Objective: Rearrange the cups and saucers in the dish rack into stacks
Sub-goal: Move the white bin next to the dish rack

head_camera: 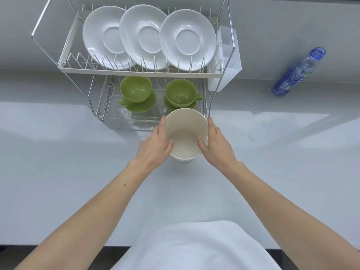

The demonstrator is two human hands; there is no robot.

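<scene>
1. A smooth, round cream cup point(186, 133) sits in both hands, just in front of the bottom shelf of the wire rack point(136, 72).
2. The left hand point(155, 142) and right hand point(215, 142) each pinch its wall — thumb inside, fingers outside.
3. Two shiny green cups point(135, 88) sit on green saucers point(145, 106) on that shelf.
4. Three white saucers point(144, 34) stand on edge up top.

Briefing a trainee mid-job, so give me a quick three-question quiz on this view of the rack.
1. True or false: the left grip and right grip both hold the cream bowl.
2. How many white saucers stand in the dish rack's top tier? A two, B three, C four.
3. Fill in: each green cup sits on a ____.
Key: 1 true; 2 B; 3 green saucer.
</scene>
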